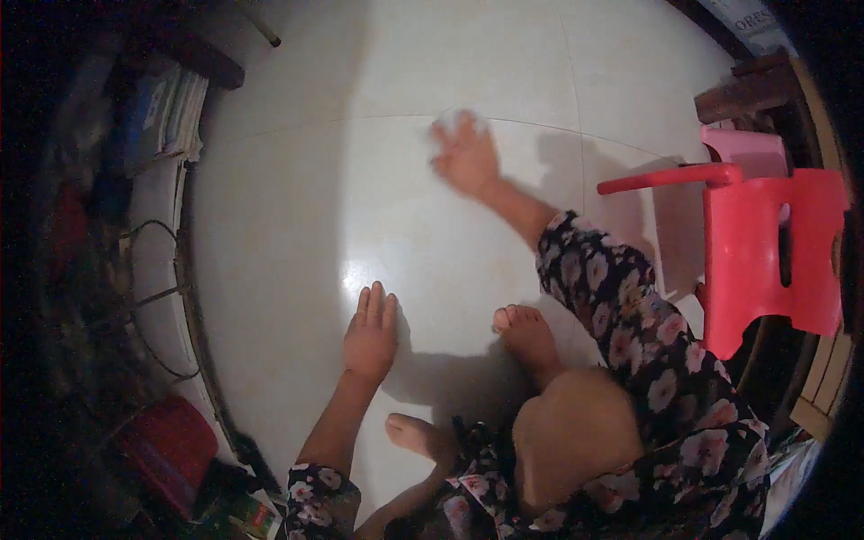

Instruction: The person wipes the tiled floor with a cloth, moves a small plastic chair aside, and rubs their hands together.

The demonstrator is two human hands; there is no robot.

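My left hand [371,337] rests palm down on the pale tiled floor [270,270], fingers stretched forward and nothing in them. Farther out and to the right, my right hand [468,157] reaches over the floor with its fingers smeared by motion. A greyish-white blur shows around its fingertips; whether this is a thing under the hand, I cannot make out. My bare feet [529,337] and a bent knee [576,441] are close behind the hands.
A red plastic chair [747,261] stands at the right, with a pink plastic piece [745,151] behind it. Stacked books or papers [171,117] lie along the left side. A dark red object [171,445] sits at the lower left. A dark furniture leg [261,25] shows at the top.
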